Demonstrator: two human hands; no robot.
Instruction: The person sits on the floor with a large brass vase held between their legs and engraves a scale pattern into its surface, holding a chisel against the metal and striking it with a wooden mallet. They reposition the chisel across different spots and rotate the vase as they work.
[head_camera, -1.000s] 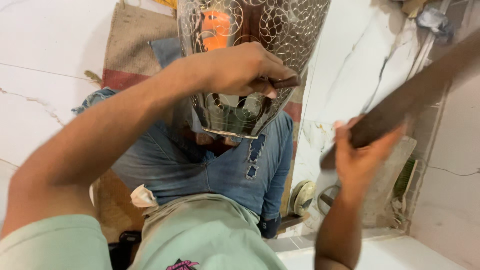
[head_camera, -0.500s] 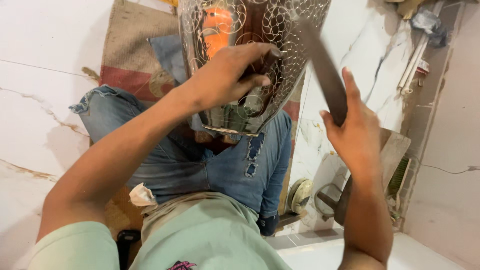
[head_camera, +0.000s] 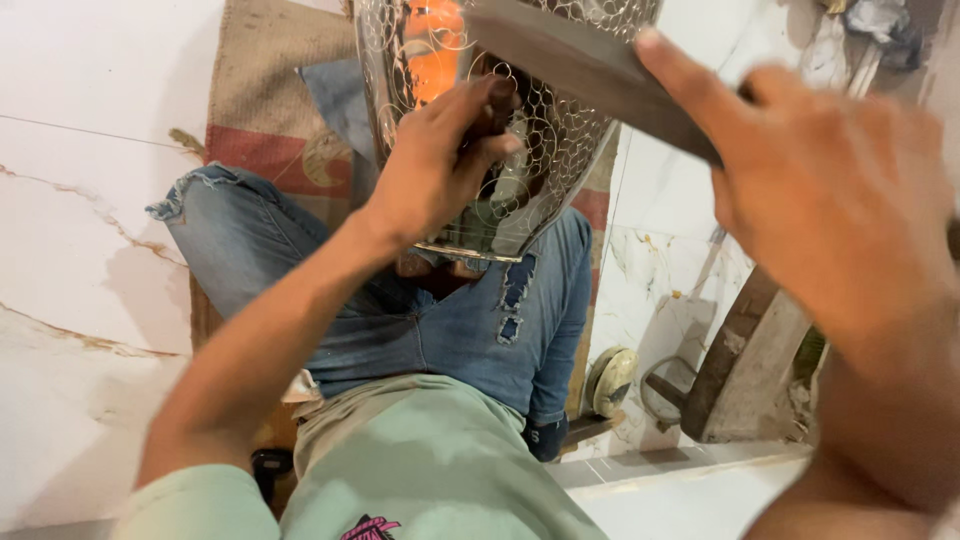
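Two hands are engaged on one engraved metal vessel (head_camera: 560, 150), which is propped upright on the lap of the seated person, above the blue jeans (head_camera: 440, 330) and against a burlap mat (head_camera: 270, 90) on the white marble floor (head_camera: 90, 230). The left hand (head_camera: 440, 170) is closed around a small dark punch or chisel (head_camera: 497, 100), whose tip is set against the vessel's patterned wall; the right hand (head_camera: 830, 200) is closed on the handle of a flat, dark striking bar (head_camera: 590, 70) (its far end is cut off by the top of the view), raised over the punch. Much of the visible wall is already covered with a fine pattern of small rings and scrolls, so the decorating appears well advanced on this side, at least as far as the reflective surface allows a judgement. What remains cannot be fully told: the upper part of the vessel lies outside the view, the back is hidden, and the spot under the punch is masked by the fingers. A blow seems to be in preparation rather than delivered, since the bar is held apart from the punch head. Beside the right knee, a round pale disc (head_camera: 610, 380) and a wooden block (head_camera: 745, 370) lie on the floor, untouched.
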